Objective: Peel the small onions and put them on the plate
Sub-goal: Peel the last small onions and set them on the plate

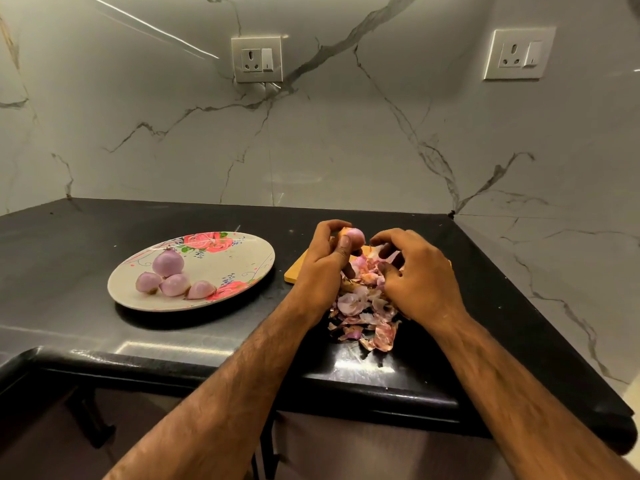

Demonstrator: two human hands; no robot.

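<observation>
Head view. Presently the left hand is gripping one small onion between thumb and curled fingers, lifting it clear of the black countertop so that the whole surface is open to the other hand. The onion is sitting at the fingertips, above the knuckles and on the far side of the hand, its pale purple flesh showing over most of the visible face; a scrap of orange-brown skin appears to be clinging at its left edge. The right hand is hovering just beside it, fingers curled and thumb pointing toward the onion. Whether it is pinching a strip of skin or holding nothing cannot be told.

Directly below both hands, a heap of peelings is lying, partly covering a wooden cutting board. Working over this heap is presumably letting loose skin drop in one place. The flowered plate is standing to the left of the left hand, near but apart from it, within an easy sideways reach. Four peeled onions are resting on its near-left part, touching one another. By this evidence the peeling of the held onion is judged nearly finished, with its transfer to the plate not yet done.
</observation>
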